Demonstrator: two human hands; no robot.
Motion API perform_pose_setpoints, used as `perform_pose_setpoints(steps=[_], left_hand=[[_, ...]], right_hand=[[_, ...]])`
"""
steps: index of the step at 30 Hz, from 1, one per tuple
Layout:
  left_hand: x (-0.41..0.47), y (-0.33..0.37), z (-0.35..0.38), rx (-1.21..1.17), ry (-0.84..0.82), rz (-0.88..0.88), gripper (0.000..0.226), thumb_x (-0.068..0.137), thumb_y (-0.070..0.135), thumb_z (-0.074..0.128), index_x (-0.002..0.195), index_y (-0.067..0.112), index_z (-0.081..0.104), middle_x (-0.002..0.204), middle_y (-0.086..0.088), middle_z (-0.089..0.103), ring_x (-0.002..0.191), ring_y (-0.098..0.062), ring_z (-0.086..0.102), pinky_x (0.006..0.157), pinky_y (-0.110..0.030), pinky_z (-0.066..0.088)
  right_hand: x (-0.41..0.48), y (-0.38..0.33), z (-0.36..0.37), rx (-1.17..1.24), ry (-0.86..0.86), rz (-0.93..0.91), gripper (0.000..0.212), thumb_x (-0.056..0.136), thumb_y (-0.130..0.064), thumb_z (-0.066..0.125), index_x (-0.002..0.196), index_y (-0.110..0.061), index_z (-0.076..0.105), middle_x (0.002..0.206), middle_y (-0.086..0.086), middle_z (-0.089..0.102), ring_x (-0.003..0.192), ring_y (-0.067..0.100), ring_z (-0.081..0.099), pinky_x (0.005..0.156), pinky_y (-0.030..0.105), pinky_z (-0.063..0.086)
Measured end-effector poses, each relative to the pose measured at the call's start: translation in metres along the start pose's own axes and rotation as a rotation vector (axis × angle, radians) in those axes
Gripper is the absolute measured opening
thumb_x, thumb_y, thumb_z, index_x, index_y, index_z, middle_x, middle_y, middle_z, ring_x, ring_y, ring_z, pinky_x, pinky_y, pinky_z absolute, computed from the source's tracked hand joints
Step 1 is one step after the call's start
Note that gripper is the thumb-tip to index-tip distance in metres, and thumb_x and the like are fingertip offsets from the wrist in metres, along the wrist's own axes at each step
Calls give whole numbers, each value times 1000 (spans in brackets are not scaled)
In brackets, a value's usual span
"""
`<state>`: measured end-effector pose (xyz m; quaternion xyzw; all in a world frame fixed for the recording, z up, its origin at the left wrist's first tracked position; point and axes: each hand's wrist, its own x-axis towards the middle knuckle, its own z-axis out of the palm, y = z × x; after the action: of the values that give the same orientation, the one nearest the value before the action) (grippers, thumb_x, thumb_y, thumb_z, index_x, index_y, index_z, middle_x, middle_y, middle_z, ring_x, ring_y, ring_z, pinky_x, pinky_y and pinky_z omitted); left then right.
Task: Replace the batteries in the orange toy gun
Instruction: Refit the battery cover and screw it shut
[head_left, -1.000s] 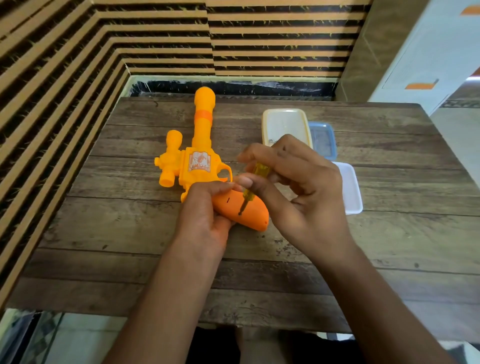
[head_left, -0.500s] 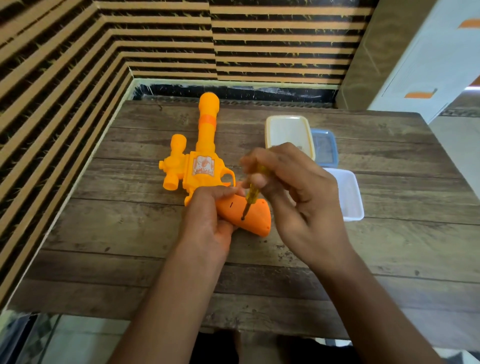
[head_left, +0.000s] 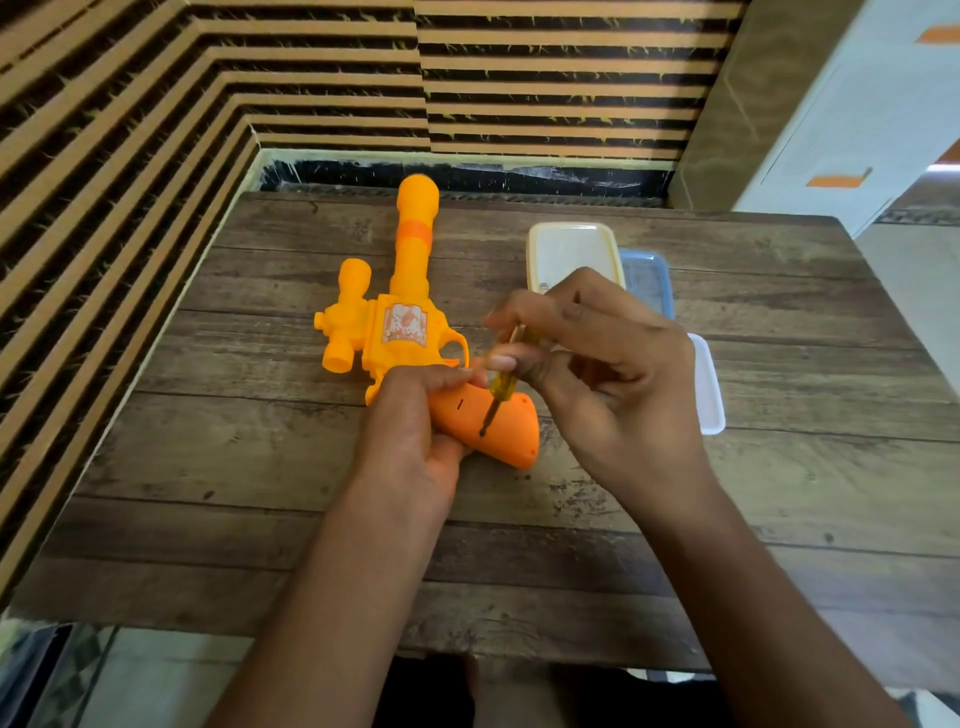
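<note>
The orange toy gun (head_left: 400, 322) lies flat on the wooden table (head_left: 779, 493), barrel pointing away from me, its darker orange handle (head_left: 504, 431) angled toward the lower right. My left hand (head_left: 415, 431) wraps the handle from the left and presses it down. A small yellow-handled screwdriver (head_left: 501, 387) is pinched in my right hand (head_left: 613, 374). Its dark tip rests on the handle's face, near a small slot. No batteries are visible.
Behind my right hand sit three shallow plastic containers: a yellowish one (head_left: 571, 249), a blue one (head_left: 649, 280) and a white one (head_left: 706, 384). A striped wall (head_left: 156, 130) runs along the table's left and far edges. The near table edge lies below my forearms.
The view shifted slightly. My right hand's fingers have turned a little around the screwdriver, whose tip stays at the same spot on the handle. My left hand keeps its grip.
</note>
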<state>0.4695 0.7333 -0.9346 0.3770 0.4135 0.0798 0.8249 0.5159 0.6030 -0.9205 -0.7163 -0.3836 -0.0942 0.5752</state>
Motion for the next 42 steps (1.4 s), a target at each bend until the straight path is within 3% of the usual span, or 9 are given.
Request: perform_pose_setpoints(steps=[5, 11, 18, 24, 30, 33, 36, 39, 42], left_hand=[[-1, 1, 1, -1, -11, -3, 19, 88, -4, 57, 86, 10, 69, 81, -5, 74, 83, -22, 69, 80, -42, 56], [-2, 2, 1, 2, -8, -5, 35, 90, -2, 54, 119, 7, 71, 103, -11, 80, 93, -27, 71, 81, -43, 58], [-8, 4, -5, 67, -179, 21, 18, 76, 3, 62, 93, 2, 65, 73, -8, 73, 67, -18, 69, 56, -26, 59], [-10, 3, 4, 9, -81, 21, 26, 90, -6, 49, 81, 12, 65, 67, -2, 74, 65, -16, 71, 82, -39, 54], [-15, 5, 6, -8, -58, 19, 35, 83, -6, 56, 61, 13, 76, 79, -6, 73, 86, -25, 66, 101, -54, 51], [-19, 7, 8, -23, -48, 41, 28, 62, -4, 62, 84, 12, 69, 90, -10, 72, 85, -26, 67, 98, -54, 52], [-14, 4, 4, -9, -36, 24, 19, 79, -5, 60, 84, 11, 68, 107, -17, 75, 103, -33, 70, 102, -56, 52], [-8, 2, 2, 12, -44, 9, 24, 88, -5, 55, 79, 12, 68, 83, -9, 76, 86, -27, 71, 92, -50, 55], [-5, 2, 1, 19, -23, 20, 27, 86, -5, 57, 97, 14, 72, 93, -10, 77, 91, -29, 72, 93, -54, 55]], right_hand=[[0, -2, -4, 44, -142, -12, 21, 97, 12, 63, 111, 0, 74, 103, 9, 73, 100, 19, 71, 85, 33, 54], [1, -2, -4, 54, -144, 8, 25, 92, 13, 71, 110, -4, 78, 93, 11, 72, 88, 24, 71, 75, 44, 55], [2, -5, 4, -28, -77, -19, 17, 92, -7, 79, 109, -9, 79, 84, 8, 55, 76, 15, 56, 65, 27, 47], [1, -4, -2, 69, -156, -3, 22, 93, 13, 67, 109, 1, 75, 103, 11, 73, 97, 25, 73, 81, 46, 56], [2, -1, 1, -7, -53, 44, 18, 88, -3, 82, 104, -10, 78, 83, 8, 59, 77, 22, 61, 63, 41, 50], [3, -2, -1, -14, -32, 42, 20, 88, -13, 84, 103, -22, 75, 80, 7, 53, 72, 19, 56, 60, 36, 47], [2, -2, -4, 29, -129, 13, 10, 95, -9, 76, 104, -13, 76, 87, 9, 65, 78, 17, 61, 69, 26, 45], [0, -2, -4, 104, -188, 16, 18, 97, 6, 67, 112, -1, 74, 104, 10, 75, 97, 24, 73, 80, 44, 57], [0, -1, -3, 139, -181, 46, 21, 97, 11, 66, 110, -1, 74, 102, 8, 77, 97, 25, 76, 82, 50, 58]])
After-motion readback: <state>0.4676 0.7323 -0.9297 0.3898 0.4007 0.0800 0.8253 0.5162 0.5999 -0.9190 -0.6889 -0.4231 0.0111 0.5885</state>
